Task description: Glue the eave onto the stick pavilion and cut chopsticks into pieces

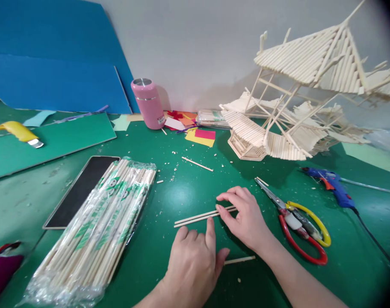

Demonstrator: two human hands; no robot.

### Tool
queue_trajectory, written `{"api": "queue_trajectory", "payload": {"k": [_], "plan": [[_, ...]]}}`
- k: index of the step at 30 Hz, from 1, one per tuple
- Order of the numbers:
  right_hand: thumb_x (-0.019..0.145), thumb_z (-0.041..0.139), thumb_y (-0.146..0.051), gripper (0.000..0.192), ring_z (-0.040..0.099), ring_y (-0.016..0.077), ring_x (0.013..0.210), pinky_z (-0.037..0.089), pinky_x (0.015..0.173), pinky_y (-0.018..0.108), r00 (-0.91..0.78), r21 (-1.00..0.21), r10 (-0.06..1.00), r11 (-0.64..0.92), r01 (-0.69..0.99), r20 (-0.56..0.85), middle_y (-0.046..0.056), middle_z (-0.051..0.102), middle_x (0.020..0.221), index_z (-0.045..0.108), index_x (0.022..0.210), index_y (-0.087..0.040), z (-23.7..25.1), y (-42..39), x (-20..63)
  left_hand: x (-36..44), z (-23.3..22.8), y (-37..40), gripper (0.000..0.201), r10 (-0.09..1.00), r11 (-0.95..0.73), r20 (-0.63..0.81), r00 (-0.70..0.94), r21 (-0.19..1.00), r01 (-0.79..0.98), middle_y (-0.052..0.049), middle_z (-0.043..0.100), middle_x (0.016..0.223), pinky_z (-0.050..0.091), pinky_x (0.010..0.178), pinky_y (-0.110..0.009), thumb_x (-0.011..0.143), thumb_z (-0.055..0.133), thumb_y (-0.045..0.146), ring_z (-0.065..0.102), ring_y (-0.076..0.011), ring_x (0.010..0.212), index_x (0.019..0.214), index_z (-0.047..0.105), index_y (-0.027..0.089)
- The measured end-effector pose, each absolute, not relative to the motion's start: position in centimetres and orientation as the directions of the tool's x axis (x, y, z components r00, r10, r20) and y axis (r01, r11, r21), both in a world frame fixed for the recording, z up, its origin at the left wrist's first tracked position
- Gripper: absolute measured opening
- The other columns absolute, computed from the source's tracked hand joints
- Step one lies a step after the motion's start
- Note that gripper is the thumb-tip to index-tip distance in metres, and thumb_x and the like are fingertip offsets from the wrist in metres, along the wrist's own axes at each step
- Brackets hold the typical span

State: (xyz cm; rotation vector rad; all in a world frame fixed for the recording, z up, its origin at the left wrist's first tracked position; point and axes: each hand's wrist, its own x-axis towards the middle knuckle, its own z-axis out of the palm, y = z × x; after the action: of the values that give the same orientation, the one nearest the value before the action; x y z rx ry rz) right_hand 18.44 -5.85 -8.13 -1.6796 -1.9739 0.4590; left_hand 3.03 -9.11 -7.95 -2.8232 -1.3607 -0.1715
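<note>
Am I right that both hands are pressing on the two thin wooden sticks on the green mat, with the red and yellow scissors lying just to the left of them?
Not quite. In the head view the scissors lie to the right of the hands, not the left. The rest holds: the left hand and right hand both rest on the two thin wooden sticks on the green mat.

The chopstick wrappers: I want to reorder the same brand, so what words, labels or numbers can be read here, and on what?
No text can be read.
Bag of chopsticks: green print on the sleeves, too blurred to read.
Second clear pack by the wall: green marks, too small to read.
Pink flask, scissors, glue gun, yellow knife: no lettering shows.
</note>
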Motion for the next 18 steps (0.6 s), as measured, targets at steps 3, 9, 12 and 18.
{"api": "queue_trajectory", "payload": {"k": [3,9,12,18], "plan": [[0.074,0.056,-0.024,0.014,0.049,0.0207,0.084,0.038,0.074,0.034,-0.103,-0.527,0.982,0.172,0.833,0.158,0.004,0.054,0.086,0.061,0.087,-0.023,-8.43,-5.68,18.25,2.95,-8.04,-8.75,0.049,0.787,-0.616,0.084,0.611,0.048,0.786,-0.008,0.059,0.055,0.041,0.057,-0.035,0.081,0.04,0.04,0.055,-0.0196,0.052,0.11,0.054,0.003],[0.073,0.056,-0.026,0.014,0.048,0.0222,0.089,0.035,0.076,0.037,-0.092,-0.505,0.986,0.151,0.85,0.139,0.004,0.05,0.091,0.061,0.087,-0.025,-8.67,-5.83,17.96,3.04,-8.2,-8.5,0.051,0.79,-0.613,0.043,0.611,0.04,0.789,-0.008,0.059,0.054,0.041,0.06,-0.037,0.082,0.038,0.041,0.055,-0.0198,0.051,0.114,0.051,0.003],[0.072,0.057,-0.026,0.014,0.047,0.0224,0.09,0.034,0.078,0.038,-0.089,-0.506,0.988,0.143,0.85,0.13,0.004,0.049,0.092,0.061,0.086,-0.025,-8.61,-5.85,17.73,3.02,-8.33,-8.51,0.051,0.782,-0.623,0.041,0.621,0.036,0.782,-0.007,0.059,0.052,0.041,0.058,-0.037,0.082,0.037,0.04,0.055,-0.0195,0.05,0.114,0.051,0.003],[0.07,0.057,-0.021,0.017,0.047,0.0229,0.091,0.035,0.078,0.039,-0.08,-0.521,0.984,0.152,0.84,0.159,0.005,0.049,0.094,0.06,0.087,-0.024,-8.72,-5.97,17.91,3.08,-8.66,-8.36,0.05,0.782,-0.623,0.047,0.622,0.012,0.782,-0.006,0.058,0.051,0.04,0.059,-0.037,0.082,0.039,0.041,0.054,-0.019,0.049,0.114,0.052,0.005]]}}
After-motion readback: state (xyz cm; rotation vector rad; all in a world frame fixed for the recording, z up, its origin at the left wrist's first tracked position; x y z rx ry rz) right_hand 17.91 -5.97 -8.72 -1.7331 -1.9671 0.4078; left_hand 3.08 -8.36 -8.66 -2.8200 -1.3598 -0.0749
